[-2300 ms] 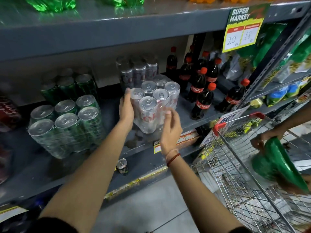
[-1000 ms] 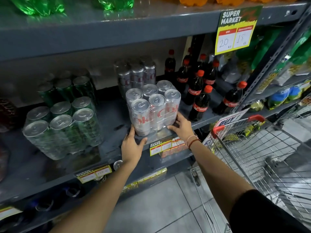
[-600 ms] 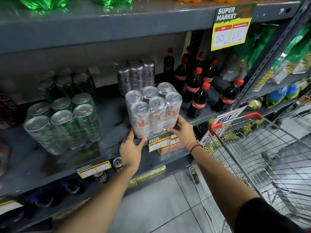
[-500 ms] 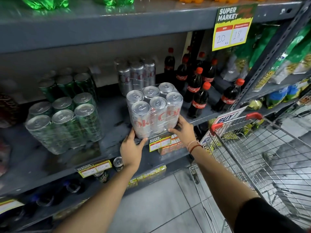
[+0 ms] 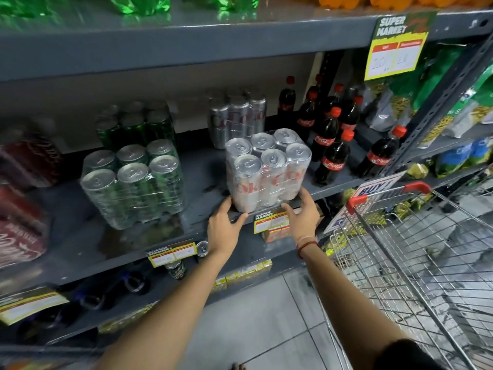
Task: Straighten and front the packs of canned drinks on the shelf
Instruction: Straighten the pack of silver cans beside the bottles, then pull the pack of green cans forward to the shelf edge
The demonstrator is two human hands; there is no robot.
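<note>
grey metal shelf [image 5: 202, 169] fills most of my view, wire shopping trolley [image 5: 416, 249] parked to the right with its red handle near the shelf edge. on the shelf, left side: green six-pack [image 5: 133, 182] shrink-wrapped, sitting angled to the edge, another green pack [image 5: 136, 124] behind it. red packs [image 5: 24, 209] at far left, blurred. cola bottles [image 5: 333, 145] with red caps stand right of centre. second silver pack [image 5: 237, 113] sits at the back.

silver six-pack [image 5: 268, 169] stands upright at the shelf's front edge, centre of frame, red lettering facing me, wrap intact.

my left hand [image 5: 224, 231] is at its lower left corner, thumb up against the pack's side, fingers loosely spread, curled onto the shelf lip below it. my right hand [image 5: 302, 217] is at the lower right corner, fingers spread, tips touching the wrap. neither hand is clamped round the pack. red thread band [image 5: 306, 243] on the right wrist. yellow price tag [image 5: 270, 222] on the lip between the hands.
</note>
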